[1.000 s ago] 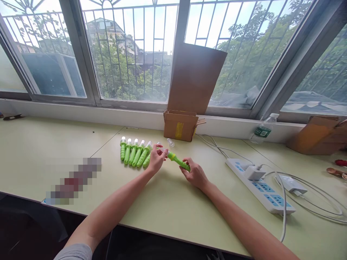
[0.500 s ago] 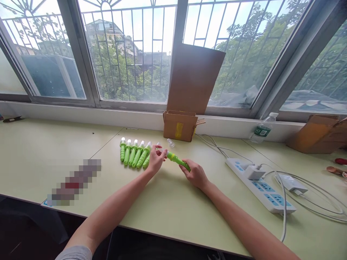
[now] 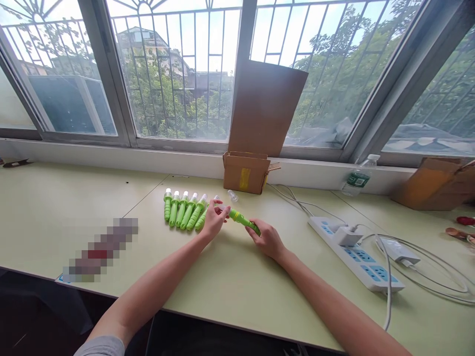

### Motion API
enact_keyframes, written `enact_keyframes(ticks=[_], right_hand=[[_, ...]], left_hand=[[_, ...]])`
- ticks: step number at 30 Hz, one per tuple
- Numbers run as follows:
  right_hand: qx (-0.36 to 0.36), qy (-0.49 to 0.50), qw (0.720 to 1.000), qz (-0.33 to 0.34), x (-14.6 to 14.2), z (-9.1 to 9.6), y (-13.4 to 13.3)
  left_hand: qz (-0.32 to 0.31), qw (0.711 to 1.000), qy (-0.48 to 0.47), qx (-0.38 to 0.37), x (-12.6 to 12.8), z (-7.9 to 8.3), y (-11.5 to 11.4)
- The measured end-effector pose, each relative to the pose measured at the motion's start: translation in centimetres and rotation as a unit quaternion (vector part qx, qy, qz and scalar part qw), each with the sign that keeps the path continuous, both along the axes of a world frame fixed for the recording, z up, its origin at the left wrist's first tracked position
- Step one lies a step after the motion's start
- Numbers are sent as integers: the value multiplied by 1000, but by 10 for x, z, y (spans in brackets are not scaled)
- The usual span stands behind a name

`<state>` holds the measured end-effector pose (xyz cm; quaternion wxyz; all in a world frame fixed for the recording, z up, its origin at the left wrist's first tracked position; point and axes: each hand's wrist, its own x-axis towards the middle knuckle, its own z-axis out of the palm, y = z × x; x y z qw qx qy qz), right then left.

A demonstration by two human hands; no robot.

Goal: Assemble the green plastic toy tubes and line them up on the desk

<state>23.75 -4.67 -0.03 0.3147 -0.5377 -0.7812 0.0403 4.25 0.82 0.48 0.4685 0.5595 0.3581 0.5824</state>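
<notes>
My right hand [image 3: 267, 240] grips the lower end of a green pen-shaped piece [image 3: 244, 220] held just above the pale green table [image 3: 230, 277]. My left hand [image 3: 213, 218] pinches the clear tip at the other end of the same piece. Left of my left hand lies a row of several matching green pieces with white tips [image 3: 182, 209], side by side. A small clear cap [image 3: 233, 196] lies loose on the table behind my hands.
A small open cardboard box [image 3: 245, 171] stands by the window sill with a cardboard sheet [image 3: 266, 106] leaning behind it. A white and blue power strip [image 3: 356, 254] with chargers and cables lies at the right. A water bottle [image 3: 359, 177] rests on the sill.
Both hands and the green piece have stayed almost still; my left fingers shift slightly at its tip.
</notes>
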Motion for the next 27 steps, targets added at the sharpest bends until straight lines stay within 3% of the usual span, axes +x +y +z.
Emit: enact_keyframes(ticks=[10, 16, 27], right_hand=[[-25, -4, 1000, 0, 3, -1, 0], [-3, 27, 999, 25, 1, -6, 3], [-2, -16, 1000, -8, 3, -5, 2]], left_hand=[[-16, 1000, -14, -3, 3, 3, -4], [-22, 999, -24, -10, 2, 1, -2], [-32, 999, -38, -9, 2, 11, -6]])
